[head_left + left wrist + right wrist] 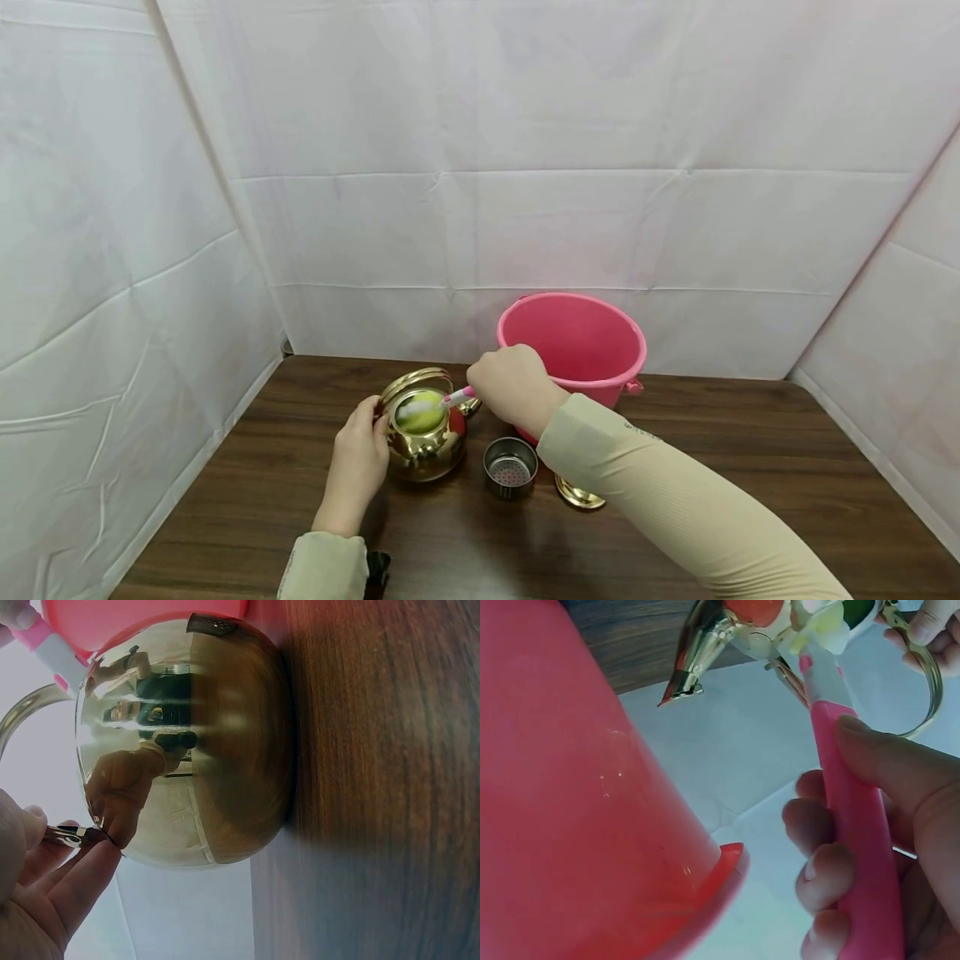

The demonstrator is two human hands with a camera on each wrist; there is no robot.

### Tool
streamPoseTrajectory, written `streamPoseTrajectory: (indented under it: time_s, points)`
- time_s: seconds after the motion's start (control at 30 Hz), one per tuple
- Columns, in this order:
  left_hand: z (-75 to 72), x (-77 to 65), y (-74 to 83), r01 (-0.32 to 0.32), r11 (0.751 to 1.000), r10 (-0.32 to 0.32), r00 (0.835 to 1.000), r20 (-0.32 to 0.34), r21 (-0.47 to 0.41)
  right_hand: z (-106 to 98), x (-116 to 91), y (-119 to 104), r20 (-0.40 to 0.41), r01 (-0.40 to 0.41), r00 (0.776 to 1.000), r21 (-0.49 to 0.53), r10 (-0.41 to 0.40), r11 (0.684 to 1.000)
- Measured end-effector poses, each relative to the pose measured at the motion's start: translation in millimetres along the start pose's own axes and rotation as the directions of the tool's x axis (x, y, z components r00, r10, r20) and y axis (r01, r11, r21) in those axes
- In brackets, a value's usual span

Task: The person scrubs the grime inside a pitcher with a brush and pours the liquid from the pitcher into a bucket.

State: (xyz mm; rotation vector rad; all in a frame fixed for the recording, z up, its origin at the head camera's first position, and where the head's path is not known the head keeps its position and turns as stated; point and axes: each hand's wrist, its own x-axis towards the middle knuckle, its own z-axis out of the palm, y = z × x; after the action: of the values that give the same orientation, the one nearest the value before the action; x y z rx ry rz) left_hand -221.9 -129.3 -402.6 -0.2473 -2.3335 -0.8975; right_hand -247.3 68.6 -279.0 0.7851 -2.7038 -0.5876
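Note:
A shiny gold kettle (426,457) stands upright on the table, its round top opening uncovered. My left hand (358,454) pinches the kettle's handle (69,835) near its left base, thumb on one side and fingers on the other. In my right hand (519,382) is a cleaning brush with a pink and white handle (855,817), fingers curled round the pink part. Its yellow and white head (420,412) is at the kettle's mouth, partly inside; the lower end of the head is hidden. The spout (697,656) points toward the bucket side.
Just behind my right hand stands a pink bucket (600,387). A round metal strainer (510,446) with a perforated bottom sits right of the kettle. Beyond it lies a gold lid (579,497), partly covered by my right sleeve. White cloth walls (562,225) border the wooden table (750,450).

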Motion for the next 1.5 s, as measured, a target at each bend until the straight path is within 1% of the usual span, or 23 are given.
streamPoseTrajectory:
  time_s: [0.37,0.63,0.77,1.0,1.17,1.43,1.5]
  points:
    - [-1.1,1.3,-3.1,-0.003,1.0,0.003,1.0,0.003,0.002,6.8,-0.2,-2.6,-0.066,0.075,0.995,-0.031,-0.077,0.997]
    - [-2.4,2.5,-3.0,0.026,1.0,-0.026,0.999,0.019,-0.006,6.2,-2.8,-4.1,-0.121,0.133,0.983,-0.046,-0.137,0.99]
    - [-2.3,3.2,-3.3,0.034,0.999,-0.034,0.999,0.011,-0.006,5.7,-3.1,-5.1,-0.124,0.149,0.98,-0.07,-0.157,0.986]
    - [-2.2,3.8,-4.0,0.045,0.999,-0.045,0.999,-0.001,-0.007,6.5,-5.1,-6.0,-0.131,0.183,0.973,-0.081,-0.192,0.98]
    - [-1.0,3.0,-4.0,0.041,0.999,-0.042,0.999,-0.025,-0.004,8.8,-6.7,-3.5,-0.13,0.207,0.967,-0.089,-0.217,0.974]
    - [1.1,2.8,-2.4,0.045,0.999,-0.045,0.998,-0.04,-0.016,10.8,-11.5,4.4,-0.14,0.192,0.969,-0.089,-0.204,0.977]
    - [1.5,2.7,-2.0,0.047,0.999,-0.048,0.998,-0.043,-0.019,10.5,-11.5,6.2,-0.125,0.187,0.973,-0.075,-0.195,0.98]
